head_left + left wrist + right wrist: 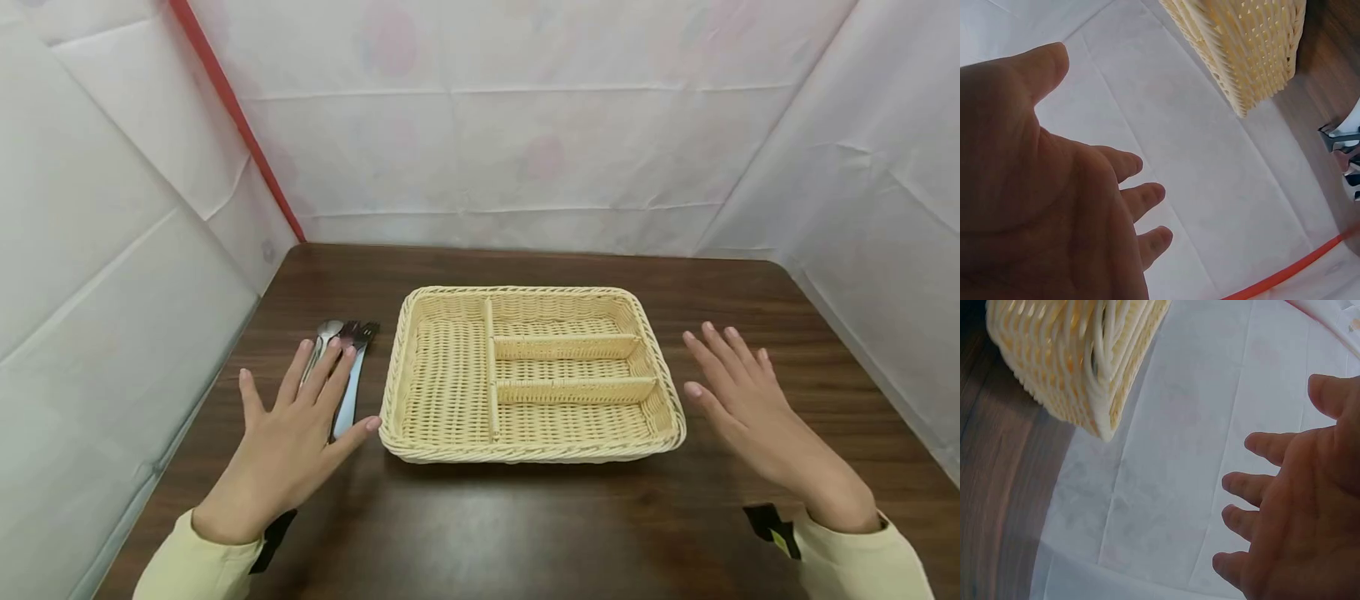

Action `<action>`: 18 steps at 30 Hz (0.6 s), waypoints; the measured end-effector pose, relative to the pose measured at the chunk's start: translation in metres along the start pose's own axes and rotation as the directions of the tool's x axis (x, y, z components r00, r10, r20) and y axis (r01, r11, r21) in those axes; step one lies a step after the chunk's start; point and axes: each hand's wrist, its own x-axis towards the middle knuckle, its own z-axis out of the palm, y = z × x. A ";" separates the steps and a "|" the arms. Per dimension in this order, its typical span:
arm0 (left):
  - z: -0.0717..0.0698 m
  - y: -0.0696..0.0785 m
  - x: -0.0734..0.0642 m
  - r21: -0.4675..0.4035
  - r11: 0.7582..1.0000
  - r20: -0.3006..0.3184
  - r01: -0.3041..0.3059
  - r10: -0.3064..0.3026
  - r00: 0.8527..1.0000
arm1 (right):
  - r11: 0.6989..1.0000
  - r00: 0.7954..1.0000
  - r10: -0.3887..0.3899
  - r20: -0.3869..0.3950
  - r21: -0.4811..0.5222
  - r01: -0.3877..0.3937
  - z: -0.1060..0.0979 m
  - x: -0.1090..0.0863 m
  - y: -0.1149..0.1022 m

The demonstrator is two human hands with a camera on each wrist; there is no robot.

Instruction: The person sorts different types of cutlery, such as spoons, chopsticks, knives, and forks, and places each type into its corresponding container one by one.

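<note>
A cream woven basket (442, 375) with dividers stands mid-table; one long compartment is on its left and three short ones are on its right. My left hand (288, 446) is spread palm down to the left of the basket, overlapping the cutlery in the head view. Past its fingers show a spoon (328, 330) and forks (366, 333), one with a pale handle (347, 408); the hand hides part of them. On the basket's other side, my right hand (757, 421) has its fingers extended and holds nothing. In the right wrist view the basket's corner (1072, 369) is apart from that hand.
The dark wooden table (480, 533) meets pale sheet walls (480, 150) at the back and on both sides. A red strip (240, 121) runs down the back left corner. Dark bands (772, 527) sit at the wrists, by the cream sleeves.
</note>
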 end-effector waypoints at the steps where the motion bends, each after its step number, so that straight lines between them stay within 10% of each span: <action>1: 0.000 0.000 -0.001 -0.001 1.000 0.008 0.006 -0.006 1.000 | 1.000 1.000 -0.003 0.003 0.006 0.003 0.001 0.001 -0.001; 18: -0.001 -0.035 0.008 -0.041 0.994 0.107 0.105 -0.100 0.989 | 0.972 0.999 0.038 -0.012 0.235 -0.034 0.011 0.028 0.019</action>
